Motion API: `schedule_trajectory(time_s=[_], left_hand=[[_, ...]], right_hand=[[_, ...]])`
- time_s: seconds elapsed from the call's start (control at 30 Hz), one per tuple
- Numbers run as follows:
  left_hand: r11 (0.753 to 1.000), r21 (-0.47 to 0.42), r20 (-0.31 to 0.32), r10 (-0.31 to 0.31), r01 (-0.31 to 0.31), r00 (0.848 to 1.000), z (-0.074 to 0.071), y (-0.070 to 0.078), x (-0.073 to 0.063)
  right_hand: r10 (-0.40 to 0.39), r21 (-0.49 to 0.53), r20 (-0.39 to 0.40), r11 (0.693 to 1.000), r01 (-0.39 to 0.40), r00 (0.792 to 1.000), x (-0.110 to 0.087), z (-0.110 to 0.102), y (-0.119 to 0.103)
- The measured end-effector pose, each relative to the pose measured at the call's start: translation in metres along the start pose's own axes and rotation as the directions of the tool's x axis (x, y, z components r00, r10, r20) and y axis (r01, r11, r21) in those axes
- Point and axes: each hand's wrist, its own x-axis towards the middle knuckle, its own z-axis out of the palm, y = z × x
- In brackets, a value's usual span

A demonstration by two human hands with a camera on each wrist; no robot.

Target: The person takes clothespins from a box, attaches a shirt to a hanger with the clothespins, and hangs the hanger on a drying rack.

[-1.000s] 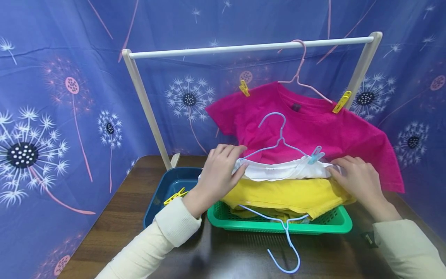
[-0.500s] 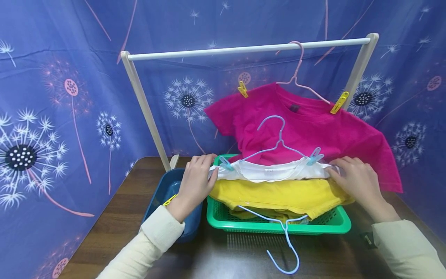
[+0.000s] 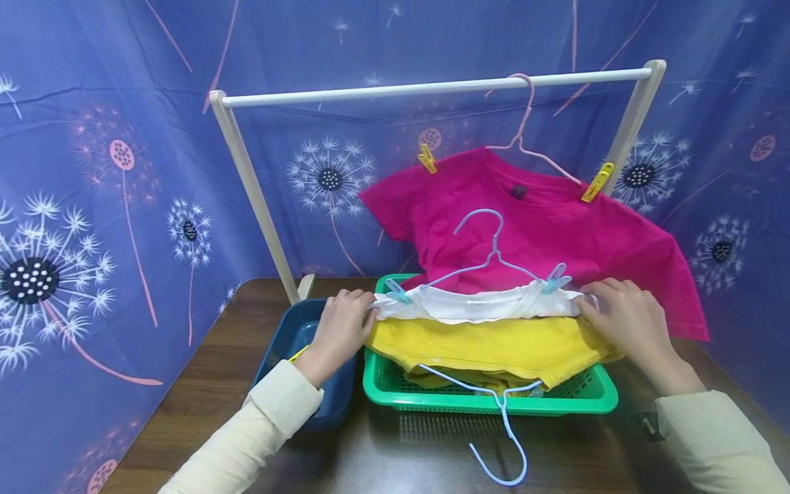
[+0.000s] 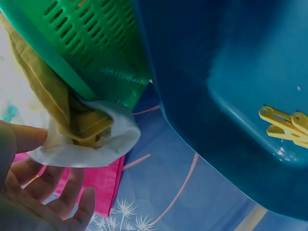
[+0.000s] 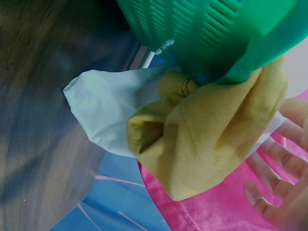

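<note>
Over the basket, hands grip shirt.

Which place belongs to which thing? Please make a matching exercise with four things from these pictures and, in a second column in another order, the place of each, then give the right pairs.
Things:
1. pink shirt
2. yellow shirt
3. loose yellow clothespins
4. white shirt

Places:
A. in the dark blue tub
B. on top of the yellow shirt, on a blue hanger, with the left hand and the right hand at its ends
C. hanging from the white rail
D. draped over the green basket

Pairs: 1-C, 2-D, 3-A, 4-B
</note>
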Motion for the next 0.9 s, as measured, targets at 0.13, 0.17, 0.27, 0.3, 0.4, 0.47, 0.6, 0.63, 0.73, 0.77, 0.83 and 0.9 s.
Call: schedule_trajectory(time_s=[0.13,0.17,0.27,0.3,0.4,0.47,0.6,0.63,0.73,0.77,0.83,0.9], left_hand=[[1.0,0.002,-0.016,0.002,-0.002,1.0,0.0,-0.004,0.002],[1.0,-0.001,-0.02,-0.003,0.003,1.0,0.0,-0.006,0.002],[1.0,-0.008,-0.039,-0.012,0.011,0.999,-0.001,-0.009,0.004],[1.0,-0.01,-0.046,-0.014,0.014,0.999,-0.002,-0.01,0.004],[1.0,-0.021,-0.061,-0.017,0.015,0.998,-0.004,-0.012,0.005],[0.999,-0.028,-0.062,-0.021,0.02,0.998,-0.006,-0.014,0.006],[0.999,-0.028,-0.062,-0.031,0.029,0.998,-0.01,-0.015,0.009],[0.999,-0.029,-0.064,-0.032,0.03,0.997,-0.011,-0.015,0.01],[0.999,-0.039,-0.079,-0.037,0.034,0.996,-0.014,-0.015,0.013],[0.998,-0.044,-0.085,-0.038,0.034,0.996,-0.015,-0.015,0.013],[0.998,-0.057,-0.094,-0.04,0.035,0.995,-0.017,-0.016,0.015],[0.997,-0.064,-0.101,-0.041,0.034,0.994,-0.02,-0.017,0.017]], right_hand=[[-0.009,0.002,-0.002,1.0,0.009,1.0,0.0,0.0,-0.001],[-0.011,0.002,-0.001,1.0,0.011,1.0,0.0,0.0,-0.001],[-0.01,0.001,0.006,1.0,0.01,1.0,0.0,0.0,-0.001],[-0.008,0.001,0.012,1.0,0.008,1.0,0.0,-0.001,-0.002],[0.0,-0.001,0.03,1.0,0.0,1.0,0.0,-0.002,-0.002],[0.001,-0.004,0.035,1.0,-0.001,0.999,0.0,-0.002,-0.002],[-0.003,-0.018,0.026,1.0,0.003,1.0,0.002,-0.003,-0.002],[-0.002,-0.022,0.024,1.0,0.002,1.0,0.002,-0.003,-0.002],[-0.005,-0.035,-0.004,0.999,0.004,1.0,0.003,-0.003,-0.003],[-0.005,-0.038,-0.015,0.999,0.004,1.0,0.004,-0.004,-0.004],[-0.013,-0.046,-0.05,0.999,0.011,0.999,0.005,-0.005,-0.004],[-0.026,-0.051,-0.093,0.998,0.021,0.995,0.007,-0.007,-0.005]])
